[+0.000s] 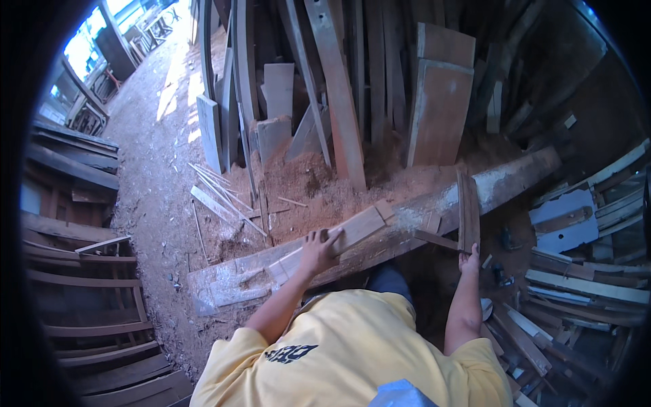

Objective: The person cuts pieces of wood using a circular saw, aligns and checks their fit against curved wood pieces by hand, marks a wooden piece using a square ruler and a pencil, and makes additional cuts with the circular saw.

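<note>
The palm of the left hand (317,254) is hidden against the pale board (363,227). The right hand (469,258) is too small to show clearly, perhaps gripping the brown wooden piece (467,214). The top edge cuts off upright planks (336,81); the lower edge crops the yellow shirt (352,346).

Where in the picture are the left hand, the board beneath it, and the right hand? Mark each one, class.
Left hand (317,256): head view, on the back of the hand.
Board (361,229): head view, on its upper face, right of the left hand.
Right hand (468,259): head view, on the hand's middle.
</note>
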`<action>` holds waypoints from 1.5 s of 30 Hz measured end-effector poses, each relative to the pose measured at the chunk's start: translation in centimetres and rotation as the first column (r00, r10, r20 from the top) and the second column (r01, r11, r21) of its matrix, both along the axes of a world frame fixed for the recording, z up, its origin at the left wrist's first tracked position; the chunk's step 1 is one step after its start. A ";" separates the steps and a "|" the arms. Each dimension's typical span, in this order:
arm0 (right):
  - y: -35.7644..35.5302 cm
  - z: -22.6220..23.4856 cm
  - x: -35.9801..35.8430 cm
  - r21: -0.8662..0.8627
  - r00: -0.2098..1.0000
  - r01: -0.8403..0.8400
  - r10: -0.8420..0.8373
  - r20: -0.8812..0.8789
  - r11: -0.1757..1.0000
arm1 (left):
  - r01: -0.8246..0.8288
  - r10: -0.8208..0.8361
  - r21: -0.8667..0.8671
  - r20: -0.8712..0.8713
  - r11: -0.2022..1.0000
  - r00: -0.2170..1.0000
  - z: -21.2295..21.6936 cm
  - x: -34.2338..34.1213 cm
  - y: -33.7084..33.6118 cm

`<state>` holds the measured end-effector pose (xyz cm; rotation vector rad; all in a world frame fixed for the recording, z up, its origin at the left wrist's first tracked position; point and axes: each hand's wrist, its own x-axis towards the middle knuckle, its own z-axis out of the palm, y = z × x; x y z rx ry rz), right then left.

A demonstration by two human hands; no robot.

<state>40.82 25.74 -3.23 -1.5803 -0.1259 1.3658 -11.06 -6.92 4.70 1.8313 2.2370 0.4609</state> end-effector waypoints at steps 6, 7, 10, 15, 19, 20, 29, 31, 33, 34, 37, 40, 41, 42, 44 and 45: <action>3.9 -4.5 0.6 -0.037 0.993 -0.029 0.025 -0.116 0.999 | -0.200 0.198 0.067 0.029 0.977 0.980 7.6 -4.0 2.1; 4.2 -5.0 0.3 -0.058 0.992 -0.039 0.032 -0.119 0.998 | -0.205 0.187 0.147 0.130 0.968 0.974 9.0 -4.7 3.2; 4.2 -5.5 0.6 -0.049 0.989 -0.087 0.081 -0.125 0.995 | -0.235 0.168 0.233 0.275 0.944 0.947 12.9 -4.9 7.5; 2.8 3.1 -7.8 -0.469 0.564 -0.092 0.434 0.703 0.879 | -0.398 0.234 0.243 0.506 0.885 0.830 14.6 -4.1 14.2; 3.3 8.4 -15.4 0.350 0.764 -0.579 0.340 0.549 0.736 | -0.365 0.167 0.247 0.576 0.898 0.800 14.0 -0.6 24.5; 3.8 12.0 -19.0 0.348 0.727 -0.678 0.519 0.450 0.648 | -0.363 0.169 0.237 0.579 0.901 0.798 14.2 0.4 26.5; 17.3 22.2 -36.6 0.395 0.514 -0.857 0.578 0.634 0.330 | -0.391 0.151 0.323 0.573 0.862 0.806 10.3 5.6 39.6; 20.6 20.3 -36.0 0.321 0.405 -0.914 0.577 0.709 0.246 | -0.304 0.206 0.322 0.305 0.897 0.930 8.2 3.0 39.5; 22.2 20.5 -36.1 0.310 0.398 -0.916 0.505 0.766 0.254 | -0.385 0.258 0.247 0.425 0.889 0.868 6.3 -2.1 38.5; 23.3 19.8 -35.7 0.336 0.418 -0.906 0.418 0.807 0.257 | -0.410 0.280 0.275 0.410 0.870 0.868 5.5 -5.3 38.4; 25.8 20.3 -33.5 0.302 0.392 -0.899 0.278 0.877 0.316 | -0.570 0.476 0.161 0.396 0.806 0.785 7.6 -12.5 41.0; 27.3 22.6 -31.4 0.243 0.329 -0.929 0.319 0.889 0.280 | -0.579 0.405 0.230 0.518 0.782 0.754 9.1 -20.7 45.9; 27.7 22.9 -31.3 0.220 0.283 -0.947 0.283 0.916 0.234 | -0.627 0.408 0.194 0.610 0.754 0.679 9.7 -24.5 47.3; 28.4 23.1 -30.7 0.203 0.272 -0.946 0.282 0.920 0.251 | -0.659 0.423 0.175 0.642 0.732 0.640 9.9 -25.4 50.0; 28.2 23.2 -32.3 0.138 0.171 -0.985 0.462 0.870 0.106 | -0.651 0.409 0.316 0.572 0.690 0.711 11.5 -33.7 49.9; 28.8 22.3 -32.6 0.117 0.159 -0.986 0.475 0.865 0.117 | -0.621 0.471 0.353 0.426 0.700 0.772 11.4 -34.4 51.3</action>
